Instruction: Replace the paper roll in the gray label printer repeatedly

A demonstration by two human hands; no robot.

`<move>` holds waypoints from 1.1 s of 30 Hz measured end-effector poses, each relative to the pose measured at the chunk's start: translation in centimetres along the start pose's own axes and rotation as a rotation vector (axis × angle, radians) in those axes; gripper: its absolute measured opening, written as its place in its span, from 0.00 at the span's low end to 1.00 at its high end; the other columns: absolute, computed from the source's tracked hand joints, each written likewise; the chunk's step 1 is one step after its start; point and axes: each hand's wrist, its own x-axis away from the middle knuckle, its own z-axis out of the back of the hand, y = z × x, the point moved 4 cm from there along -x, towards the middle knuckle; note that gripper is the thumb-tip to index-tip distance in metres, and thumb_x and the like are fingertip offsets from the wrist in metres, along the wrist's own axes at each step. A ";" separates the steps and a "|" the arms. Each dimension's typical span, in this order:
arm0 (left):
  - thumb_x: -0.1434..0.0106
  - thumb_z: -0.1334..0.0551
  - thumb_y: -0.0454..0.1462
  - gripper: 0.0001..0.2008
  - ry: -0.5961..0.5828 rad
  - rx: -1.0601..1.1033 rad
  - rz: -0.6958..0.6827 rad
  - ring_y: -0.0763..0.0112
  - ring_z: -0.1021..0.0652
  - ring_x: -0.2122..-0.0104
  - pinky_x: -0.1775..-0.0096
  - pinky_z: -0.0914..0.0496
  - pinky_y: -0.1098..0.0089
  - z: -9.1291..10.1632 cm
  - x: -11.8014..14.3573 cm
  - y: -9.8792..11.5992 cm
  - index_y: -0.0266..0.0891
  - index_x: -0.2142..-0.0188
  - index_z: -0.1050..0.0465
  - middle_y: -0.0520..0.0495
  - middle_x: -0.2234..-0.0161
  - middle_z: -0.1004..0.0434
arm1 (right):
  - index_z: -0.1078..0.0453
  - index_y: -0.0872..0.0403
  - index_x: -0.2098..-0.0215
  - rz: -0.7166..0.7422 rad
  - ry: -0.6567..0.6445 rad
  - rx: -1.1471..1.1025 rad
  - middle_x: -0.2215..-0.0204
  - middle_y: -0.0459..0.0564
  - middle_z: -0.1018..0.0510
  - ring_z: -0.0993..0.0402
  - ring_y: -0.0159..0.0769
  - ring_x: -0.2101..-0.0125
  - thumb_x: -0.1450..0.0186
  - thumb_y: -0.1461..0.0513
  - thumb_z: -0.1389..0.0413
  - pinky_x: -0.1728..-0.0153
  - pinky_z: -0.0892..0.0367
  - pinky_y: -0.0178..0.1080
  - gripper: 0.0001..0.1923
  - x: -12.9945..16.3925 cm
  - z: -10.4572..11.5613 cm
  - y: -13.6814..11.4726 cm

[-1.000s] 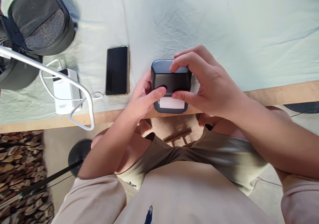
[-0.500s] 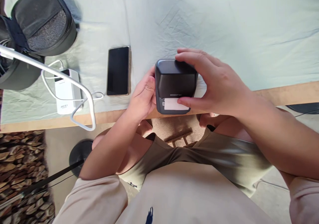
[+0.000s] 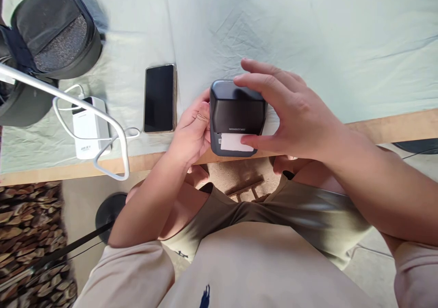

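Observation:
A small black label printer (image 3: 237, 112) stands at the table's front edge with a white strip of label paper (image 3: 232, 142) out of its front slot. My left hand (image 3: 193, 132) is closed against the printer's left side, its thumb along the casing and its other fingers partly hidden behind it. From the right, my right hand (image 3: 294, 112) reaches around the printer. Its thumb lies on the right end of the paper, and the index fingertip is at the top rear edge. Another finger is raised beyond that edge.
Left of the printer lies a dark-screened phone (image 3: 159, 98). Farther left are a white power bank (image 3: 91, 132) with a looped white cable (image 3: 119, 130) and an open black case (image 3: 56, 29). A pale cloth (image 3: 325, 39) covers the table; its wooden edge (image 3: 393, 125) runs along the front.
My right hand's fingers have spread a little, one lifting farther from the printer's top. The thumb stays on the paper and my left hand keeps its hold. The view has shifted slightly.

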 end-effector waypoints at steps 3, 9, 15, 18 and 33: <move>0.27 0.28 0.50 0.16 0.009 -0.008 -0.003 0.64 0.11 0.56 0.67 0.18 0.74 0.0 0.0 0.0 0.44 0.48 0.18 0.53 0.64 0.17 | 0.35 0.41 0.28 0.036 0.026 -0.025 0.25 0.55 0.31 0.30 0.65 0.28 0.37 0.57 0.31 0.30 0.28 0.69 0.40 -0.2 0.1 -0.1; 0.24 0.34 0.52 0.16 -0.006 0.033 0.028 0.51 0.24 0.30 0.33 0.21 0.54 0.0 0.1 -0.1 0.47 0.47 0.17 0.51 0.50 0.12 | 0.26 0.46 0.42 0.096 0.254 0.100 0.53 0.55 0.22 0.19 0.51 0.52 0.31 0.51 0.33 0.50 0.20 0.55 0.22 -0.4 1.2 -1.0; 0.36 0.21 0.48 0.25 -0.134 0.018 -0.014 0.48 0.23 0.30 0.36 0.19 0.57 -0.6 0.3 0.2 0.44 0.44 0.20 0.45 0.42 0.15 | 0.36 0.47 0.63 0.030 0.526 -0.059 0.79 0.37 0.36 0.26 0.31 0.79 0.25 0.58 0.38 0.78 0.39 0.40 0.11 -0.2 2.0 -1.3; 0.36 0.21 0.51 0.25 -0.151 -0.025 -0.026 0.49 0.20 0.33 0.43 0.17 0.64 -0.5 0.0 0.1 0.46 0.44 0.19 0.46 0.42 0.15 | 0.36 0.48 0.64 0.062 0.574 -0.149 0.66 0.43 0.23 0.12 0.34 0.60 0.25 0.59 0.39 0.77 0.31 0.36 0.11 -0.3 2.0 -1.2; 0.34 0.23 0.54 0.27 -0.319 -0.138 -0.159 0.49 0.21 0.32 0.33 0.23 0.60 -0.4 -0.1 -0.3 0.46 0.41 0.17 0.44 0.42 0.14 | 0.22 0.46 0.51 -0.215 -0.133 0.373 0.71 0.48 0.18 0.28 0.41 0.76 0.35 0.57 0.40 0.73 0.51 0.40 0.15 -0.8 0.0 -1.3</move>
